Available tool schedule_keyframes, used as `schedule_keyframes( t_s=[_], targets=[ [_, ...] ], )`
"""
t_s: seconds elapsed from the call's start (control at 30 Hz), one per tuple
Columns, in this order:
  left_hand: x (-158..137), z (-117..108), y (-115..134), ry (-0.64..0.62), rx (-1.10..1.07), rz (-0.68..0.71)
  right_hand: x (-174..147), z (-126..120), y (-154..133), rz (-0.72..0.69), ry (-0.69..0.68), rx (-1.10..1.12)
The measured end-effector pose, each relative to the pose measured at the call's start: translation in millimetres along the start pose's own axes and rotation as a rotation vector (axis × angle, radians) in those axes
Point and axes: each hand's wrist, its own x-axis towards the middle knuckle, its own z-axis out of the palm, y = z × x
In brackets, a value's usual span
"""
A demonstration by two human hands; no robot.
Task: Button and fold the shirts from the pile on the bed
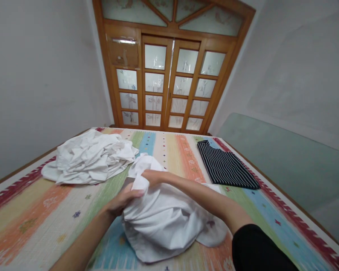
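A crumpled white cloth garment [169, 222], perhaps a shirt, lies bunched in front of me on the striped, patterned bed cover [70, 214]. My left hand [125, 197] grips its left upper edge, thumb on top of the fabric. Just beyond, my right hand [154, 177] reaches across the garment and is closed on the cloth, its fingertips hidden by a fold. Part of the garment rises between both hands, and the rest spreads toward me and to the right under my right forearm.
A heap of white cloth [93, 156] lies at the far left of the bed. To the right is a folded black-and-white striped garment [226, 165]. A pale green panel [282, 154] runs along the right wall. Wooden glass-paned doors [169, 82] stand behind the bed.
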Motion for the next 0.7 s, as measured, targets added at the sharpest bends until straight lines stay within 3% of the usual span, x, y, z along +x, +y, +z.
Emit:
schedule_keyframes(
  t_s=[0.07,0.1,0.2,0.3,0.47,0.57,0.7],
  targets=[
    [-1.4,-22.4,5.0,-0.128,0.219,0.067,-16.5,-22.3,9.2,0.126,0.136,-0.128],
    [-0.3,-34.4,6.9,-0.120,0.337,0.111,-27.9,-34.9,15.1,0.198,0.201,-0.172],
    [9.6,-68.5,8.8,0.130,0.609,0.240,-69.7,-65.9,32.0,0.394,0.417,-0.269],
    [26.2,-93.4,8.1,0.254,0.803,0.276,-110.6,-80.9,41.0,0.527,0.578,-0.326],
    [63.8,-109.3,17.8,0.464,1.043,0.269,-156.5,-94.8,41.5,0.755,0.796,-0.411],
    [87.7,-110.5,35.1,0.660,1.082,0.263,-176.8,-105.9,40.0,0.839,0.888,-0.417],
    [110.8,-111.7,66.3,0.945,0.824,0.223,-206.7,-120.4,42.1,0.913,0.982,-0.405]
  ],
)
